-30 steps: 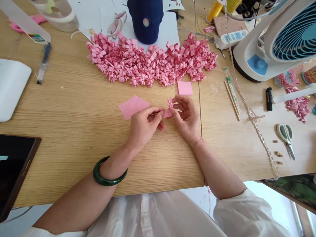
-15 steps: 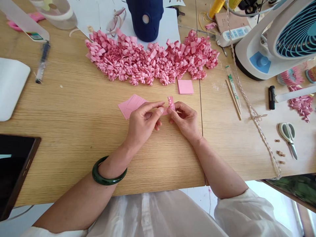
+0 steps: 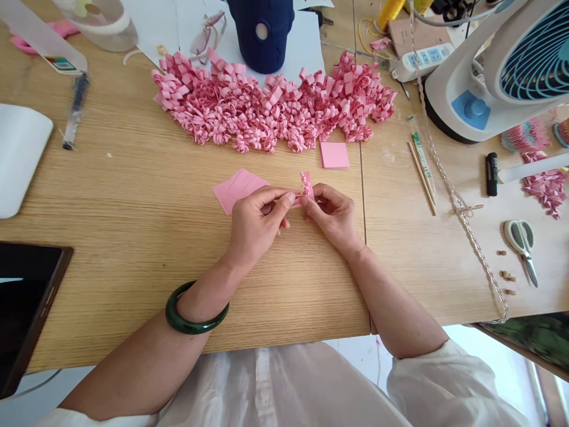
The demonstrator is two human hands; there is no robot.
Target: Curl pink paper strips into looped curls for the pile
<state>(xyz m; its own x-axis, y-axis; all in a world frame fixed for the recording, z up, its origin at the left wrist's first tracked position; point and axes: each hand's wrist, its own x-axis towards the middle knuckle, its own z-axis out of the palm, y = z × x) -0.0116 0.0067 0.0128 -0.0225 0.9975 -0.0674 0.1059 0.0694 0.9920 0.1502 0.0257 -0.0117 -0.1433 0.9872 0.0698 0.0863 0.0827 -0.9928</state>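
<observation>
Between my hands is a small pink paper piece (image 3: pixel 307 181) with a row of curled strips along one edge. My right hand (image 3: pixel 334 214) pinches its right side between thumb and fingers. My left hand (image 3: pixel 261 214), closed with thumb against index finger, grips the paper's left side, where fine strips run to the fingertips. Left of my left hand lies a fan of pink paper sheets (image 3: pixel 235 187), some with slits cut in them. A neat stack of pink paper squares (image 3: pixel 335 155) rests beyond my right hand. Past it spreads a long heap of curled pink paper flowers (image 3: pixel 271 107).
A dark blue cup (image 3: pixel 261 35) stands behind the heap. To the right are a fan (image 3: pixel 480 77), a power strip (image 3: pixel 422 61), wooden sticks (image 3: pixel 422 178), a twisted cord (image 3: pixel 471 228), a black marker (image 3: pixel 491 174) and scissors (image 3: pixel 521 246). A tablet (image 3: pixel 31 314) lies at the left.
Both hands stay in almost the same place. The left fingertips have shifted slightly at the strips, and the paper has tilted a little.
</observation>
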